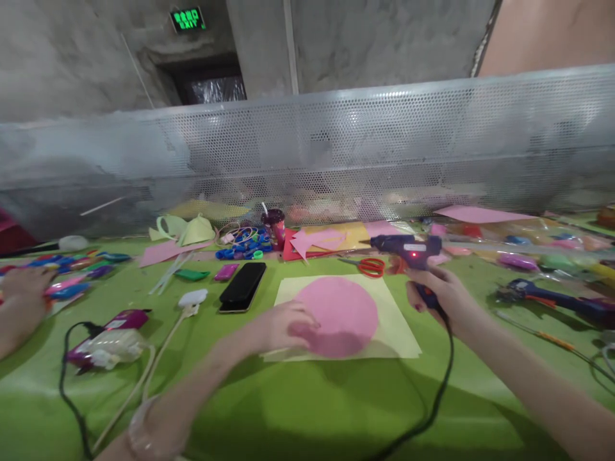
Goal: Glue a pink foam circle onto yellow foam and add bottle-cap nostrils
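A pink paper circle (pixel 343 314) lies on pale yellow sheets (pixel 396 326) in front of me. On the circle's left edge rests my left hand (pixel 286 325), fingers extended and apart, gripping nothing. My right hand (pixel 439 288) is wrapped round the handle of a dark blue glue gun (pixel 407 248), held up beyond the sheets' right side. Its red light glows and the nozzle points left. The gun's black cord (pixel 444 390) hangs down toward the table's near edge. Behind the sheets, near the nozzle, lie scissors (pixel 371 266) with red-orange handles.
A black phone (pixel 243 285), a white plug (pixel 193 298) and a purple power strip (pixel 113 336) lie to the left. Another person's hand (pixel 24 301) is among clay packets at far left. A second glue gun (pixel 552 298) lies right. A cup (pixel 275 227) stands behind.
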`<action>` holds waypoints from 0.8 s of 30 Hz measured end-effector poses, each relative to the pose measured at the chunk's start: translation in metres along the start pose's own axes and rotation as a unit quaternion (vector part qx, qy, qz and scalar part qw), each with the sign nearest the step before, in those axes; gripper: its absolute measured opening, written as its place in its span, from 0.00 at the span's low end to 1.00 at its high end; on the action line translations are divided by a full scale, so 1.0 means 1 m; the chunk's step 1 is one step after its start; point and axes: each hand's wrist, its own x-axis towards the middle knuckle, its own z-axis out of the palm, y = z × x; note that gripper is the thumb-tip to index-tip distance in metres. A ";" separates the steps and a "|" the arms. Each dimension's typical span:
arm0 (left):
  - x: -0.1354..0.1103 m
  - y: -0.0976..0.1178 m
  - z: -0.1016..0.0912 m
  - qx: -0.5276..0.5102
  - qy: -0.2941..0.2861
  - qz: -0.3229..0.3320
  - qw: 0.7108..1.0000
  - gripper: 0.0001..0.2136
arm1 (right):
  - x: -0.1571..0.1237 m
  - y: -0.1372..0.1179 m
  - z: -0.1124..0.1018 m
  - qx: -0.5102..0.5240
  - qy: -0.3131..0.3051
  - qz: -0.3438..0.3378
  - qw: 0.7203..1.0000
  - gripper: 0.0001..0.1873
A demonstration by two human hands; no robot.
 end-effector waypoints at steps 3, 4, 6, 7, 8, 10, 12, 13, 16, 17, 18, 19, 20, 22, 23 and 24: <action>-0.010 -0.007 -0.002 -0.002 -0.022 -0.001 1.000 0.14 | -0.017 0.003 -0.001 -0.049 -0.027 0.013 0.998 0.14; -0.011 -0.008 -0.001 -0.015 -0.017 -0.005 1.000 0.14 | -0.021 0.005 0.000 -0.068 -0.037 0.021 0.997 0.16; -0.009 -0.010 0.001 -0.038 -0.011 -0.015 0.999 0.12 | -0.029 0.009 0.002 -0.102 -0.071 0.040 0.991 0.19; -0.008 -0.011 0.002 -0.041 -0.018 -0.017 0.999 0.12 | -0.031 0.011 0.003 -0.114 -0.094 0.048 0.988 0.20; -0.006 -0.012 0.003 -0.037 -0.025 -0.016 0.999 0.11 | -0.034 0.012 0.004 -0.124 -0.115 0.055 0.984 0.21; -0.004 -0.014 0.003 -0.010 -0.029 0.000 1.000 0.12 | -0.038 0.011 0.006 -0.144 -0.137 0.069 0.978 0.22; -0.002 -0.015 0.003 0.022 -0.025 0.021 0.999 0.12 | -0.042 0.009 0.009 -0.165 -0.130 0.083 0.974 0.22; -0.002 -0.016 0.003 0.037 -0.024 0.029 0.999 0.12 | -0.044 0.007 0.011 -0.176 -0.129 0.090 0.972 0.22; -0.002 -0.017 0.005 0.080 -0.030 0.043 0.995 0.12 | -0.050 0.005 0.016 -0.202 -0.140 0.110 0.963 0.22; -0.002 -0.017 0.006 0.091 -0.027 0.048 0.994 0.13 | -0.052 0.005 0.017 -0.210 -0.143 0.116 0.960 0.22; -0.003 -0.018 0.008 0.095 -0.021 0.052 0.994 0.13 | -0.053 0.006 0.019 -0.219 -0.141 0.120 0.958 0.22; -0.004 -0.018 0.009 0.095 -0.010 0.058 0.994 0.13 | -0.054 0.007 0.019 -0.228 -0.136 0.124 0.956 0.22; -0.004 -0.019 0.011 0.090 0.003 0.063 0.994 0.13 | -0.055 0.008 0.020 -0.238 -0.130 0.127 0.954 0.22; -0.005 -0.020 0.013 0.081 0.040 0.077 0.993 0.12 | -0.057 0.009 0.020 -0.252 -0.124 0.130 0.951 0.22; -0.005 -0.020 0.014 0.081 0.056 0.085 0.991 0.11 | -0.058 0.009 0.020 -0.254 -0.127 0.129 0.950 0.21; -0.005 -0.020 0.015 0.087 0.070 0.092 0.989 0.10 | -0.059 0.009 0.020 -0.253 -0.131 0.126 0.950 0.20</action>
